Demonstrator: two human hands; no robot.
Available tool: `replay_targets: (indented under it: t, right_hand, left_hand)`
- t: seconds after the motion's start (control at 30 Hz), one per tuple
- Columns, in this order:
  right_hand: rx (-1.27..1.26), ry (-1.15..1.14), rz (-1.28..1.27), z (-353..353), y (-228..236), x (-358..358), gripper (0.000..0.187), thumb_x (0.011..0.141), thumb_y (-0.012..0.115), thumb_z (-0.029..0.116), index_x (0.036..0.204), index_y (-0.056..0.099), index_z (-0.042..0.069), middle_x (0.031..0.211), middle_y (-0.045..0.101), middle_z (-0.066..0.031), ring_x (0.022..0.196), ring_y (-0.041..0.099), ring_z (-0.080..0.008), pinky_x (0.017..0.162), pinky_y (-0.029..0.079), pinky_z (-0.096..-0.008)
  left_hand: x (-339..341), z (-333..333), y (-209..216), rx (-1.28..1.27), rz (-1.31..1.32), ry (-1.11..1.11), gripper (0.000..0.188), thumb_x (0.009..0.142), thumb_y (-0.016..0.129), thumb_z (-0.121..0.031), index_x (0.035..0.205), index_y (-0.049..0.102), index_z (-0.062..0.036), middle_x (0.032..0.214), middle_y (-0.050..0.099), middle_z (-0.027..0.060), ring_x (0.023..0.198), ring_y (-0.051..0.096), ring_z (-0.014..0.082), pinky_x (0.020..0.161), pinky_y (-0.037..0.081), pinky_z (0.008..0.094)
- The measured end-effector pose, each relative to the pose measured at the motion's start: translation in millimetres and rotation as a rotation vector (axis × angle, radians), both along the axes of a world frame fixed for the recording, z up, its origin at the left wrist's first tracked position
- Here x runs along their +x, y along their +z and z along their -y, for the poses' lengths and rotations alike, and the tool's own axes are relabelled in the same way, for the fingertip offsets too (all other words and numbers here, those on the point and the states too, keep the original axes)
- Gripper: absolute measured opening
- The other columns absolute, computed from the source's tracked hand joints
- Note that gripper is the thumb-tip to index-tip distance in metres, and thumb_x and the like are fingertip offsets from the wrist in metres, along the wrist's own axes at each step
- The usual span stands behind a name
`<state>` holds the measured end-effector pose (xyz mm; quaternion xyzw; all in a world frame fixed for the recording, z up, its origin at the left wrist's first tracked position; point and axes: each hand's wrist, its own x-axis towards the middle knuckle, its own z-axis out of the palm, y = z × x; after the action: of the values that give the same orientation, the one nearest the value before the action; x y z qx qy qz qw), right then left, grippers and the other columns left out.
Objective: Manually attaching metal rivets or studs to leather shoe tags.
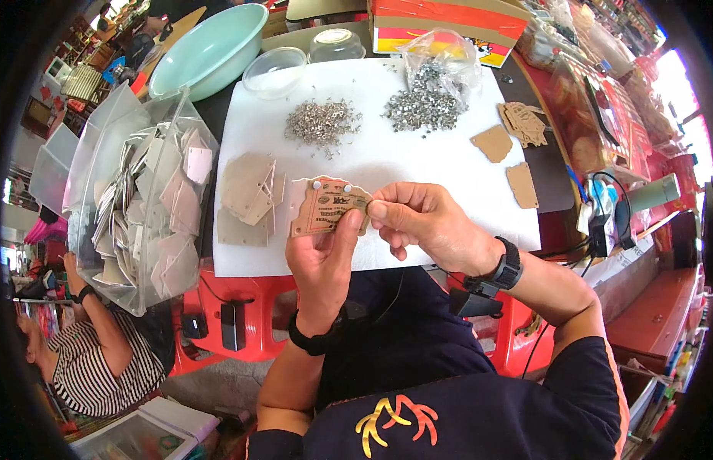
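Left hand (322, 264) (thumb upright) grips a tan card (314, 203), right hand (424, 220) pinching its edge; white sheet (417, 165) on the counter (552, 184), red chair (255, 318) nearby.

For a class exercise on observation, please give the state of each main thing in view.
Left hand: gripping the printed piece.
Right hand: pinching that piece's right edge.
Printed piece: held up, two studs near its top edge.
Clear bin: well filled.
Blue basin: uncovered.
Plastic bag: crumpled.
Left metal pile: loosely heaped.
Right metal pile: loosely heaped.
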<state>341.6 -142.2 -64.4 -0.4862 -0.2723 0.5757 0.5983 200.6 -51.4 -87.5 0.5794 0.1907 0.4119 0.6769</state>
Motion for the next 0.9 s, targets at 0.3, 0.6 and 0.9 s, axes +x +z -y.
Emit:
replay_targets:
  t: [0.3, 0.6, 0.9]
  right_hand:
    - [0.010, -0.096, 0.275, -2, -4, -3, 0.020, 0.095, 0.061, 0.017, 0.100, 0.064, -0.002, 0.082, 0.063, -0.0020, 0.066, 0.058, -0.0059, 0.057, 0.052, -0.0226]
    - [-0.059, -0.073, 0.277, 1, 1, 11, 0.019, 0.093, 0.064, 0.016, 0.097, 0.064, -0.003, 0.080, 0.066, -0.0040, 0.066, 0.060, -0.0073, 0.056, 0.054, -0.0230]
    - [-0.240, -0.017, 1.039, -8, 16, 100, 0.017, 0.087, 0.065, 0.014, 0.090, 0.067, -0.002, 0.070, 0.065, -0.0092, 0.066, 0.064, -0.0143, 0.054, 0.052, -0.0312]
  left_hand:
    - [-1, -2, -8, -0.036, -0.055, 0.003, 0.030, 0.092, 0.061, -0.004, 0.121, 0.052, -0.0001, 0.102, 0.064, 0.0068, 0.089, 0.061, 0.0119, 0.076, 0.051, 0.0279]
    - [3, 5, -14, -0.282, 0.087, -0.074, 0.032, 0.092, 0.059, 0.000, 0.123, 0.053, -0.0031, 0.103, 0.064, 0.0059, 0.091, 0.061, 0.0133, 0.081, 0.051, 0.0301]
    - [4, 0, -16, -0.260, 0.075, -0.056, 0.034, 0.090, 0.060, 0.003, 0.123, 0.053, -0.0006, 0.104, 0.063, 0.0052, 0.088, 0.060, 0.0122, 0.077, 0.051, 0.0290]
